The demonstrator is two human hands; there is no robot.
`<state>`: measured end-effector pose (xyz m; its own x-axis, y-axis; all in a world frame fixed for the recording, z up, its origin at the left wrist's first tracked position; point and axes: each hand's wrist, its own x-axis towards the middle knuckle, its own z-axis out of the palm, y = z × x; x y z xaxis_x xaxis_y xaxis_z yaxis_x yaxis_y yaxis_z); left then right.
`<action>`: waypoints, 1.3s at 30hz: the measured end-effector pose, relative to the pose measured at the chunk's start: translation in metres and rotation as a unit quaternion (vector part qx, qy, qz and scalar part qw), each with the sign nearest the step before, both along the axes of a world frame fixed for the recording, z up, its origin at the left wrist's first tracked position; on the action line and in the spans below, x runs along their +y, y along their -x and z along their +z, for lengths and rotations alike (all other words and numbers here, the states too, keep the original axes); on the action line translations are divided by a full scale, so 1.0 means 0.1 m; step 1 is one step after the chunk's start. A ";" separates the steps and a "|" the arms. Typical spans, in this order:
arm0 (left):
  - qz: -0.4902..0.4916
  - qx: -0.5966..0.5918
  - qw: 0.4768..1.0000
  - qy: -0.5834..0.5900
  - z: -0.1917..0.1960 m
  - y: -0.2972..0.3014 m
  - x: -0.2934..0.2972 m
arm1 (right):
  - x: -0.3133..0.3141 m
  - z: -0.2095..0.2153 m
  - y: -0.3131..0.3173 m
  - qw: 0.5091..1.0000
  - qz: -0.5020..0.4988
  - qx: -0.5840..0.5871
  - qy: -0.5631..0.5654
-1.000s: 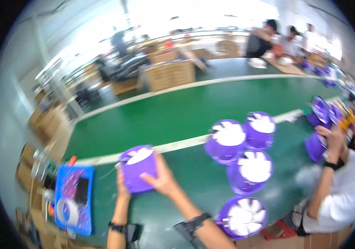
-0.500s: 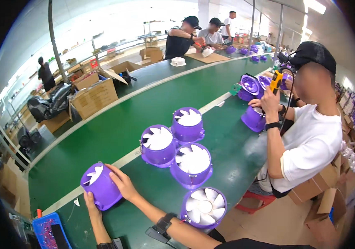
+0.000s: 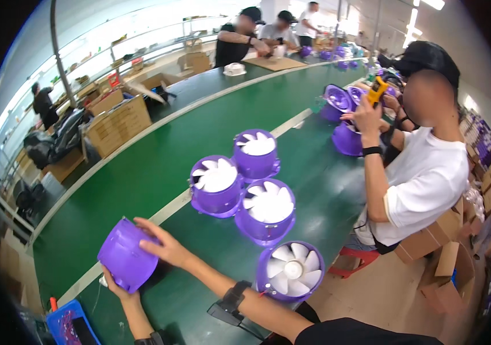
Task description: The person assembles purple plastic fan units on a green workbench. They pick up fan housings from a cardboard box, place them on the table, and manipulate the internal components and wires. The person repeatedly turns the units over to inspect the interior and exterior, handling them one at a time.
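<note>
Purple housing (image 3: 126,256) is tilted over the green bench (image 3: 323,184), held between the left grip (image 3: 120,287) below and the right grip (image 3: 170,248) at its side; handling it seems the step, and moving it would call for steady two-handed support; four fans (image 3: 293,269) stand rightward; cartons (image 3: 120,127) lie beyond.

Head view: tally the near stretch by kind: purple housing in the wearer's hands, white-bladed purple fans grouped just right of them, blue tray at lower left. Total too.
Purple housing held between left hand and right hand: 1
White-bladed purple fans: 4
Blue tray: 1
Total: 6
</note>
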<state>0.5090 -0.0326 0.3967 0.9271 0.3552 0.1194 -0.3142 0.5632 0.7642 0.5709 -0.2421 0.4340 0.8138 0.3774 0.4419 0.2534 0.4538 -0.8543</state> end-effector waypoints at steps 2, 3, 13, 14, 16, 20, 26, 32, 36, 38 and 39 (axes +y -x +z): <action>0.010 -0.018 0.995 0.098 0.07 0.00 -0.09 | 0.07 -0.06 -0.04 0.997 0.011 0.070 -0.035; -0.016 -0.063 0.992 0.111 0.06 0.00 -0.13 | 0.07 -0.07 -0.04 0.992 0.011 0.109 -0.055; 0.008 0.009 0.968 -0.249 0.23 -0.04 -0.43 | -0.11 0.12 -0.05 0.886 0.030 0.372 -0.274; 0.046 0.032 0.957 -0.283 0.29 -0.03 -0.49 | -0.10 0.10 -0.05 0.878 0.006 0.385 -0.286; 0.103 0.040 0.949 -0.295 0.26 -0.12 -0.59 | -0.05 0.00 -0.09 0.876 -0.047 0.369 -0.306; 0.216 0.046 0.939 -0.264 0.29 -0.30 -0.83 | 0.12 -0.38 -0.26 0.918 -0.158 0.270 -0.243; 0.149 -0.005 0.921 -0.360 0.11 -0.26 -0.83 | -0.05 -0.20 -0.17 0.937 -0.227 0.215 -0.154; 0.044 -0.002 0.967 -0.251 0.02 -0.29 -0.70 | -0.14 -0.12 -0.17 0.970 -0.205 0.093 -0.093; 0.005 0.001 0.983 -0.184 -0.01 -0.32 -0.55 | -0.20 -0.06 -0.19 0.982 -0.142 0.079 -0.094; 0.018 0.002 0.983 -0.181 -0.07 -0.32 -0.49 | -0.22 -0.03 -0.18 0.986 -0.123 0.071 -0.083; 0.008 0.010 0.988 -0.152 -0.08 -0.32 -0.48 | -0.24 -0.03 -0.17 0.988 -0.116 0.068 -0.078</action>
<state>0.5412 -0.0806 0.3889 0.9246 0.3210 0.2052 -0.3054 0.3024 0.9030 0.5883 -0.2657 0.4311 0.9261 0.1092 0.3611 0.2548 0.5248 -0.8122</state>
